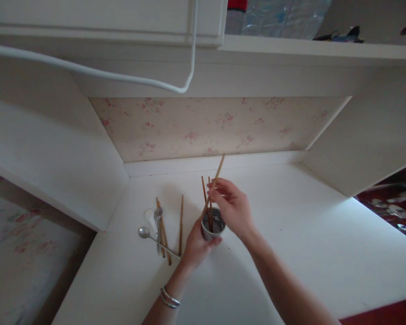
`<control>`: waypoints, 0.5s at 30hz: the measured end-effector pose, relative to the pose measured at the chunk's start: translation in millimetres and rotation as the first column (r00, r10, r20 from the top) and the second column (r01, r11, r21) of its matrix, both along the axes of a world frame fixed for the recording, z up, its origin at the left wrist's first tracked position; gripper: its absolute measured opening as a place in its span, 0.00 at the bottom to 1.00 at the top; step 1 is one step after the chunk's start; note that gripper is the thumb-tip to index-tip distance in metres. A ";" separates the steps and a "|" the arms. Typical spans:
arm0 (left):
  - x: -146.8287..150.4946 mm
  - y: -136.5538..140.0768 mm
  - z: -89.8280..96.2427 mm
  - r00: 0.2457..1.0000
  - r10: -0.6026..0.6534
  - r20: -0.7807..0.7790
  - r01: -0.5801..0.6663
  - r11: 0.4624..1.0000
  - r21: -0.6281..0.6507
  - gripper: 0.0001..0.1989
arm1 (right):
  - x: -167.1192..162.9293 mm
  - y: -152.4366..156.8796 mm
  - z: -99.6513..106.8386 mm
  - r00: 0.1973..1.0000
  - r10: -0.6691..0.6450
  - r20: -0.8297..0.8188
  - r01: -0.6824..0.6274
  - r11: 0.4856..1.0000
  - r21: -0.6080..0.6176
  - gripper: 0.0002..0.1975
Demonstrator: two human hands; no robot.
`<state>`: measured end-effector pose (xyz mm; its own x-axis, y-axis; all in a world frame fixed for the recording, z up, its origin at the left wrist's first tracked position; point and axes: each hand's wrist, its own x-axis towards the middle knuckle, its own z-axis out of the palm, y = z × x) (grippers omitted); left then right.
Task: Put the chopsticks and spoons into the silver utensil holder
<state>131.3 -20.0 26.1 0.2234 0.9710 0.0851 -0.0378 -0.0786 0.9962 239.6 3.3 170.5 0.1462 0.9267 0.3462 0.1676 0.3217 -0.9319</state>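
My left hand (199,246) is wrapped round a grey utensil holder (214,235) with small holes in its inner wall. Two brown chopsticks (204,187) stand inside it, leaning against its far side. Over the holder, my right hand (230,201) pinches a lighter chopstick (219,166), tilted with its upper end to the right; its lower end is near the rim. Left of the hands, several chopsticks (164,239) lie on the white counter together with a long-handled metal spoon (144,232) and a white spoon (150,220). One single chopstick (181,221) lies apart, nearer the holder.
White side panels (352,135) and a flowered back wall (203,128) enclose the counter (307,234). Overhead is a cupboard, with a white cable (122,76) hanging in front. Clear plastic bottles (280,18) occupy the open shelf at upper right.
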 end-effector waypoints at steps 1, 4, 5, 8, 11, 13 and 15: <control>0.0 -0.1 1.4 1.000 0.003 0.003 -0.003 1.000 -0.016 0.37 | 11.8 3.6 3.5 0.996 -0.051 -0.069 0.051 0.999 -0.008 0.11; -0.1 -0.2 2.1 1.000 -0.003 -0.001 0.003 0.999 -0.053 0.37 | 36.7 12.0 4.9 0.975 -0.170 -0.141 0.163 0.985 -0.056 0.15; -0.1 -0.3 1.3 1.000 -0.005 -0.003 0.005 0.998 -0.056 0.37 | 41.1 13.7 1.7 0.974 -0.191 -0.123 0.183 0.980 -0.071 0.16; 0.1 -0.7 -2.2 1.000 -0.001 -0.010 0.001 0.999 -0.053 0.36 | 45.0 16.8 -18.2 0.981 -0.193 0.003 0.193 0.976 -0.101 0.18; 0.2 -0.7 -5.1 1.000 0.005 -0.021 -0.006 0.999 -0.048 0.36 | 40.2 17.3 -44.9 0.966 -0.174 0.192 0.192 0.978 -0.080 0.18; 0.0 -0.4 -5.9 1.000 -0.001 -0.027 -0.001 0.999 -0.052 0.36 | 35.0 16.5 -61.0 0.948 -0.155 0.277 0.180 0.981 -0.066 0.16; -0.4 0.0 -5.4 0.999 -0.012 -0.030 0.010 0.998 -0.063 0.36 | 30.0 15.4 -72.9 0.946 -0.109 0.304 0.140 0.987 -0.081 0.16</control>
